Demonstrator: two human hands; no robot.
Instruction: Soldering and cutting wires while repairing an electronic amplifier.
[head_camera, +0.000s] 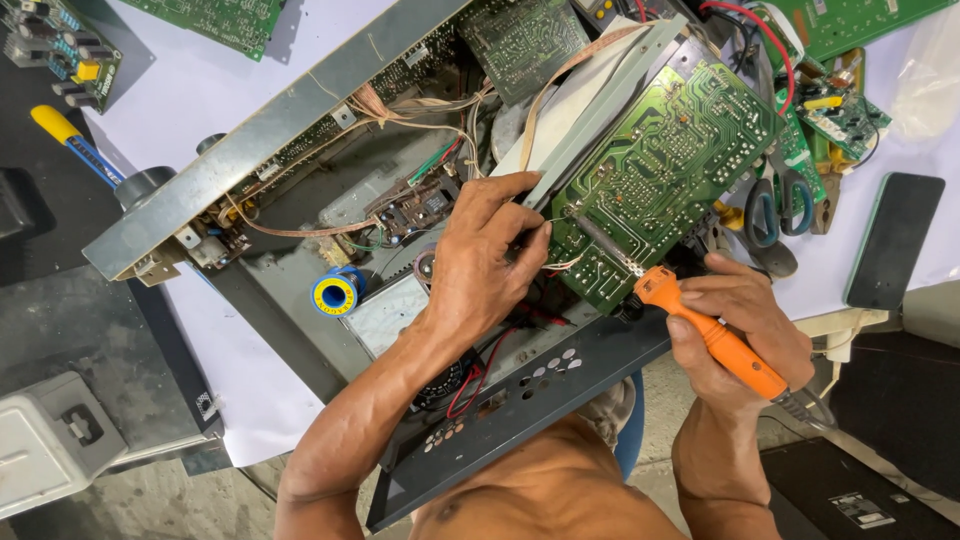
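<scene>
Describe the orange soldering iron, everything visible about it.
The soldering iron has a bright orange plastic-looking handle with a flared collar and a slim grey metal shaft. It lies slanted, tip toward the upper left, handle toward the lower right. The right hand grips the handle; a dark cord leaves its rear end. The tip rests on the solder side of the green circuit board, close to the left hand's fingertips, which seem to pinch a thin wire there.

Left hand (487, 255) fingers pinched; right hand (742, 325) fisted, gripping
</scene>
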